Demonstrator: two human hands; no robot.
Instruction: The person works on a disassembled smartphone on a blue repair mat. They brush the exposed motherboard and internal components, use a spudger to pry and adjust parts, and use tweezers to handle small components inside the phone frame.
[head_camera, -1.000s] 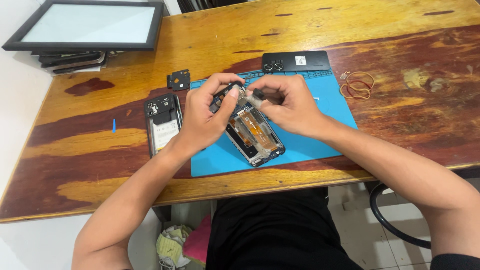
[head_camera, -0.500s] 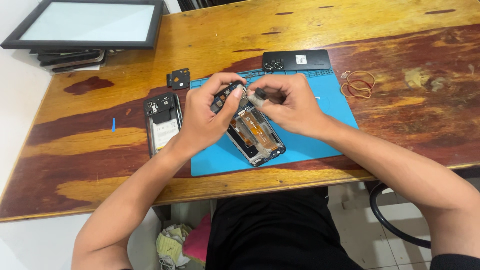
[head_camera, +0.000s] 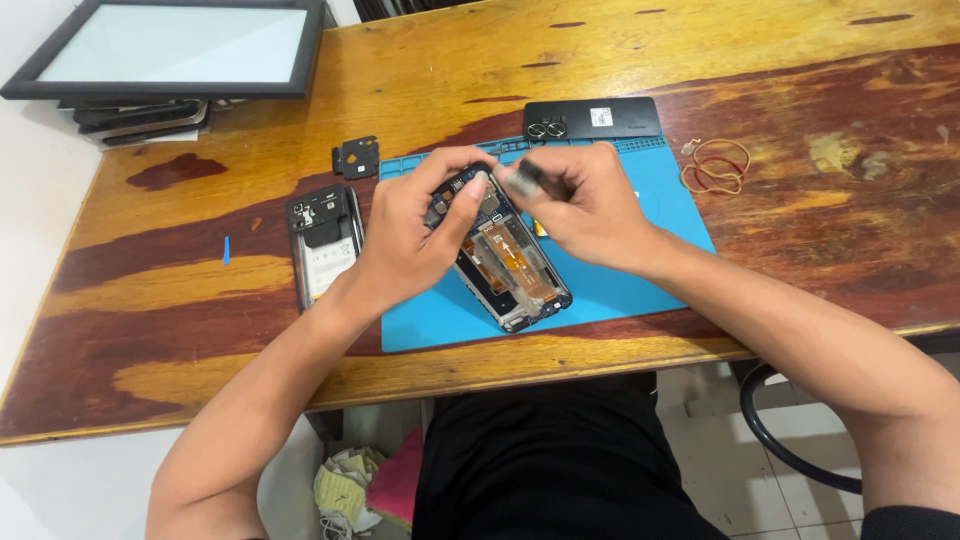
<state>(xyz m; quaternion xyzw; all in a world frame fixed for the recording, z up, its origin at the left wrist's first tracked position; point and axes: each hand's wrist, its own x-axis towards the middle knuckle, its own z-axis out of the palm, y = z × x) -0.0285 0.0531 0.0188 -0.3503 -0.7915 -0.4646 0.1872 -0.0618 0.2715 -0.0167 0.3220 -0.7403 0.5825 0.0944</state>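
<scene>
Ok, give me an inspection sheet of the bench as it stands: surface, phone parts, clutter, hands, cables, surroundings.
Surface: wooden table, blue mat near its front edge.
Job's things: opened phone on the mat, insides showing.
Clutter: second opened phone left of the mat, small black part, black back cover, rubber bands, framed screen on stacked devices.
Hands: left hand grips the phone's top; right hand pinches a blurred tool in its fingers.
Cables: black cable below the table.
Surroundings: crumpled waste on the floor.
</scene>
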